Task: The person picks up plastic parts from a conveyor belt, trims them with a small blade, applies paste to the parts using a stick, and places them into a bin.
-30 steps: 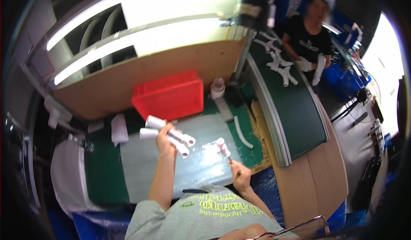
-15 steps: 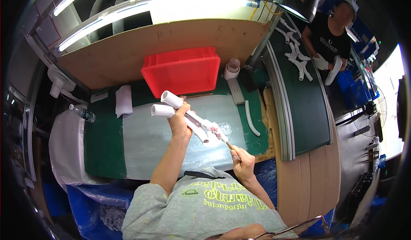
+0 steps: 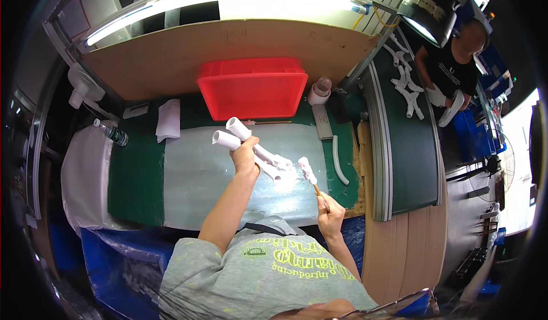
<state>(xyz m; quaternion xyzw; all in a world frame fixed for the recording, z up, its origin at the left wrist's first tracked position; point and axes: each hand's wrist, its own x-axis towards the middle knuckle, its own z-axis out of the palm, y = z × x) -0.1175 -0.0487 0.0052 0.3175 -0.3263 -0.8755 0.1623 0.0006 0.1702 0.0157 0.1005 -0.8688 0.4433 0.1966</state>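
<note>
My left hand (image 3: 246,156) is closed around a white branched pipe fitting (image 3: 237,128). Two wide open tube ends point up and left, and two thinner ends point toward the middle of the bench. In my right hand (image 3: 331,213) is the thin wooden handle of a swab stick (image 3: 308,173), its far end wrapped in white fluffy material with a pinkish tint. The wrapped end stands apart from the fitting, a little to its right. Both are held above a pale sheet (image 3: 200,171) on the green bench.
A red bin (image 3: 254,94) stands at the back, with a jar (image 3: 321,89), a long block (image 3: 322,121) and a curved white tube (image 3: 339,160) to its right. A bottle (image 3: 111,133) lies at left. White fittings (image 3: 408,86) rest on a conveyor beside a gloved co-worker (image 3: 451,63).
The swab's wrapped end has come away from the fitting's thinner end and now points upward. My left hand has shifted slightly right with the fitting. The whole view has shifted a little too.
</note>
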